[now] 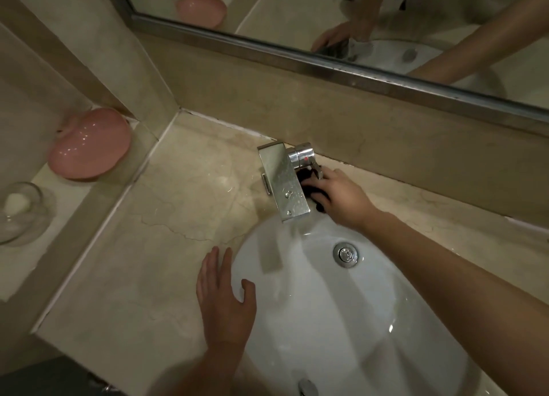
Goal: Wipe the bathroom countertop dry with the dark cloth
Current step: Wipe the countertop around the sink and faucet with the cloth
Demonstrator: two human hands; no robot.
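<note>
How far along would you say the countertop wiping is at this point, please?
Midway at best. The right hand presses the dark cloth on the countertop behind the faucet. Droplets still glint left of the faucet, so that patch remains; whether the front left, by the open left hand, is dry I cannot tell.

White oval sink basin [341, 321] with chrome drain [345, 254]. Chrome faucet [286, 181] with flat rectangular spout behind the basin. Pink apple-shaped dish [89, 144] and clear glass bowl [22, 213] holding a white object on a ledge left of the basin. Metal-framed mirror [326, 18] above the faucet.
</note>
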